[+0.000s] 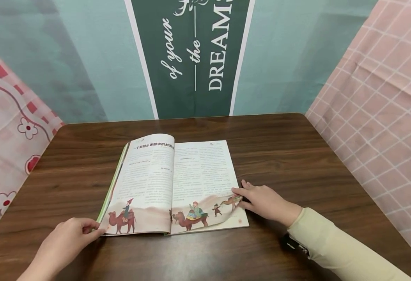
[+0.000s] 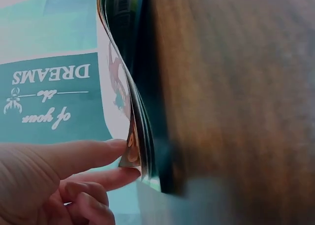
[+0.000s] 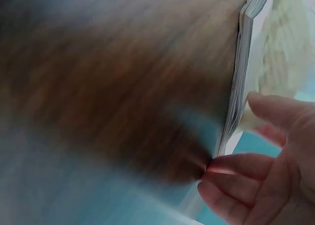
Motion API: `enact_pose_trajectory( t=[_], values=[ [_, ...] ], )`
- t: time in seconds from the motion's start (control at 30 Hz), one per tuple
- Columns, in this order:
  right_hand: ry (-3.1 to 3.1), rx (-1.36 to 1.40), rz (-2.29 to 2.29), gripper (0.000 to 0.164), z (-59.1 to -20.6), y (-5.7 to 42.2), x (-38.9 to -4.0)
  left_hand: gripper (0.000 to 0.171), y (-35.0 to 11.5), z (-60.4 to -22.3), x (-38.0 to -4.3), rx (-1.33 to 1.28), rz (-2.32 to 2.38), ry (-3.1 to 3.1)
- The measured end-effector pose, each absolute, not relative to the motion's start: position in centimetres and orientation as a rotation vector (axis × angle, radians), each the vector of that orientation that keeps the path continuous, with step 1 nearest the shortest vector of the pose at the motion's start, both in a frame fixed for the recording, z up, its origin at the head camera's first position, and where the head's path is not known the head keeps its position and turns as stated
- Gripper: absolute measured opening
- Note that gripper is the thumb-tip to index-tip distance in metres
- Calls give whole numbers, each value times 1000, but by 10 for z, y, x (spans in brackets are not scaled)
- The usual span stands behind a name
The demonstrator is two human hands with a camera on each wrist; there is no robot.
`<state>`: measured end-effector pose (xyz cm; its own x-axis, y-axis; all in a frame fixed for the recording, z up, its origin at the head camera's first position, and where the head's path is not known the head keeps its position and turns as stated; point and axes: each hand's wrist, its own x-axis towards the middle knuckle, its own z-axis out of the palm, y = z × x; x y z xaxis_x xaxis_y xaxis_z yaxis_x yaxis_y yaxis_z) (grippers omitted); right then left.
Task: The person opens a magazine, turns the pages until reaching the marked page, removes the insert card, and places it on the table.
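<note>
An open magazine [image 1: 198, 175] lies on the table, printed with columns of text and camel drawings along the bottom. At its lower left corner my left hand [image 1: 65, 238] pinches the left-hand pages [image 2: 135, 136] between thumb and index finger. My right hand [image 1: 265, 201] is at the lower right edge, holding the top right page [image 1: 223, 212] with thumb and index finger. That page's lower corner curls up, baring part of the page beneath [image 1: 240, 220]. In the right wrist view, the other fingers [image 3: 231, 185] reach down beside the magazine's edge.
The dark wooden table [image 1: 279, 152] extends around the magazine. Behind it hangs a teal cloth [image 1: 279, 58] with white lettering. Pink cloths flank it, a flowered one [image 1: 12, 156] left and a checked one [image 1: 377, 117] right. A black device [image 1: 294, 246] shows under the right sleeve.
</note>
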<state>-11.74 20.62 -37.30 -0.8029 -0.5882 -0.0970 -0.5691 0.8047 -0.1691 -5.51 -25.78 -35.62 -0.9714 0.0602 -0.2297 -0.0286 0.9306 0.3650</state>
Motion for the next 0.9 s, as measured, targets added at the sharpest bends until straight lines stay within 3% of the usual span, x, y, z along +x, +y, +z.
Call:
enact_pose_trajectory(
  t=[0.2, 0.4, 0.9],
  values=[
    [2809, -926, -171, 37, -370, 207, -119, 37, -259, -347, -57, 59, 530, 2961],
    [2791, -893, -166, 36, -369, 206, -120, 23, -239, -337, -61, 192, 793, 3192],
    [2774, -833, -176, 33, -363, 201, -123, 16, -123, -330, -85, 641, 1352, 2919]
  ],
)
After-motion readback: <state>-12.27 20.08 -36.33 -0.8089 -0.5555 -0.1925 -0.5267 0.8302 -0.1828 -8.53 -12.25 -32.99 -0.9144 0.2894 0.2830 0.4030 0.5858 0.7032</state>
